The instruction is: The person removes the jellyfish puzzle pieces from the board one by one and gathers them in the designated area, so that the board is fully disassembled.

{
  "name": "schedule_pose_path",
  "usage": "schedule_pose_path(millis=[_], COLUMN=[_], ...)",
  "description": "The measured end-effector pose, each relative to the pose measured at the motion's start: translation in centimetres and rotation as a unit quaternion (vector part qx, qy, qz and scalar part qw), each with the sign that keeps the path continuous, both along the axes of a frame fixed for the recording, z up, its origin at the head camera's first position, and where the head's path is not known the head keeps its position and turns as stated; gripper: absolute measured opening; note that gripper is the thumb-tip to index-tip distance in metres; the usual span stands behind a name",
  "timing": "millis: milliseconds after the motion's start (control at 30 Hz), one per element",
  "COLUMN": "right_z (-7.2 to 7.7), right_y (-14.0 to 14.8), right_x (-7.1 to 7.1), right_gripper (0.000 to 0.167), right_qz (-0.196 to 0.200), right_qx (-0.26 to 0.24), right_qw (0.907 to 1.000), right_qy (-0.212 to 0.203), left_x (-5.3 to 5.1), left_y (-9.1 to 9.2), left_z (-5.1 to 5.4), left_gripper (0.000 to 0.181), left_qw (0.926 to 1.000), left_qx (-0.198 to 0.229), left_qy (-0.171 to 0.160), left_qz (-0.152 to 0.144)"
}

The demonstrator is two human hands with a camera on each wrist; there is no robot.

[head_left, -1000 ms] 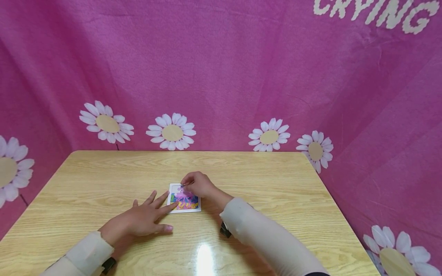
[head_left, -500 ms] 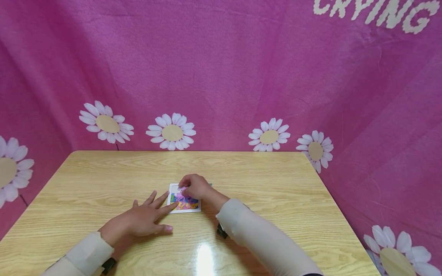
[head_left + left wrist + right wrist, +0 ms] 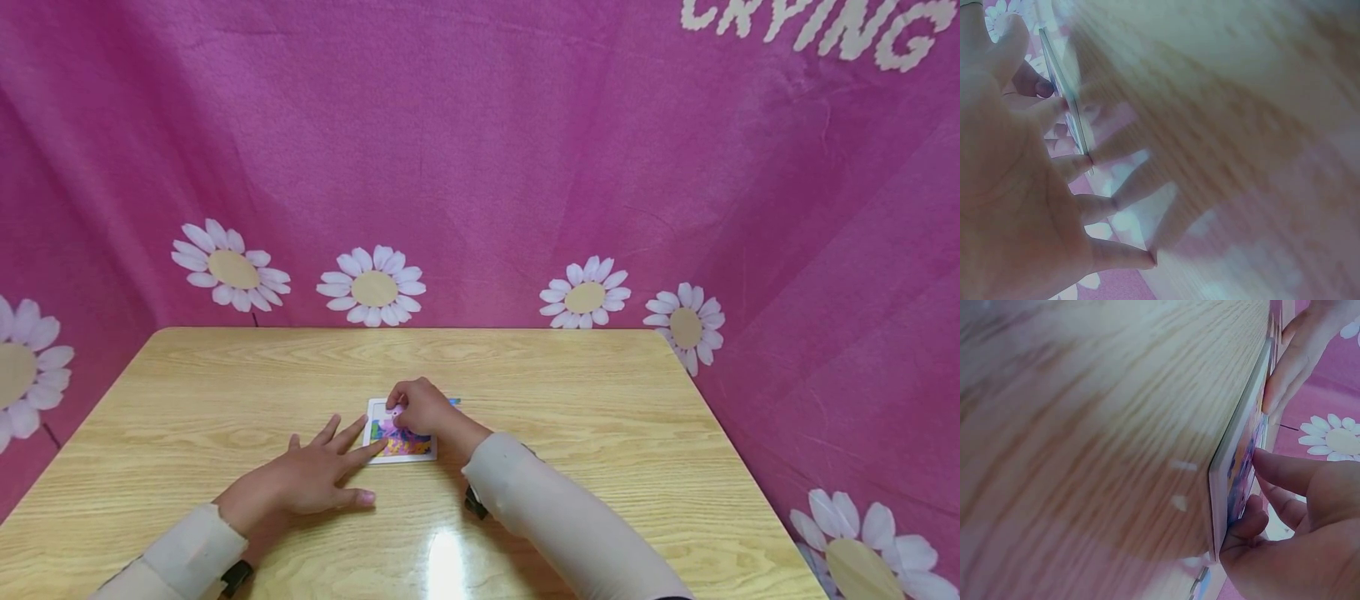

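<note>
A small jigsaw puzzle (image 3: 408, 447) in a white frame lies flat on the table, printed in pink, blue, green and yellow. My left hand (image 3: 311, 477) rests at its left side with fingers spread, some fingertips on the frame and picture. Over the puzzle's upper part is my right hand (image 3: 423, 408), fingers bent and thumb tip on the picture. In the right wrist view, the puzzle's edge (image 3: 1225, 469) shows beside the bent fingers (image 3: 1250, 525). Whether a piece sits between those fingertips is hidden. A bluish puzzle piece (image 3: 454, 401) lies just right of the frame, partly behind the right hand.
The light wooden table (image 3: 585, 400) reaches back to a pink cloth (image 3: 480, 167) printed with white daisies. Glare (image 3: 445, 562) shines near the table's front. A dark device (image 3: 475, 503) is strapped under the right wrist, another (image 3: 236, 577) under the left.
My right hand has shifted slightly left and down over the puzzle. The bluish piece at the frame's right has come into sight from behind it. My left hand stays still.
</note>
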State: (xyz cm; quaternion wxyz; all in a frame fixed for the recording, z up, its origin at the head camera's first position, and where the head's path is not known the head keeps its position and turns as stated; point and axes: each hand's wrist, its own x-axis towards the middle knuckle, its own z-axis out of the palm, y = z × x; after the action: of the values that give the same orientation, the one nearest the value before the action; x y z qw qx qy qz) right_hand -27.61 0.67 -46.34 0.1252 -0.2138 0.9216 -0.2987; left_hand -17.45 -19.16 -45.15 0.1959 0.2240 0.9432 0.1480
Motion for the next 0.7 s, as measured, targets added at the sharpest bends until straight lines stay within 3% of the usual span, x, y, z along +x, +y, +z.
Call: schedule_pose_path(millis=[433,700], right_z=[0.01,-0.19], right_y=[0.0,0.22], right_x=[0.32,-0.22], right_gripper=[0.022,0.032], right_qz=[-0.02,-0.033], right_qx=[-0.016,-0.027], right_qw=[0.9996,0.9987], right_qy=[-0.009,-0.028], left_x=[-0.01,0.0], left_y=[-0.04,0.02], left_z=[-0.11,-0.06], left_gripper=[0.082,0.083], left_qw=[1.0,1.0], left_qx=[0.001,-0.001], left_qy=[0.001,0.002], left_qz=[-0.001,0.0])
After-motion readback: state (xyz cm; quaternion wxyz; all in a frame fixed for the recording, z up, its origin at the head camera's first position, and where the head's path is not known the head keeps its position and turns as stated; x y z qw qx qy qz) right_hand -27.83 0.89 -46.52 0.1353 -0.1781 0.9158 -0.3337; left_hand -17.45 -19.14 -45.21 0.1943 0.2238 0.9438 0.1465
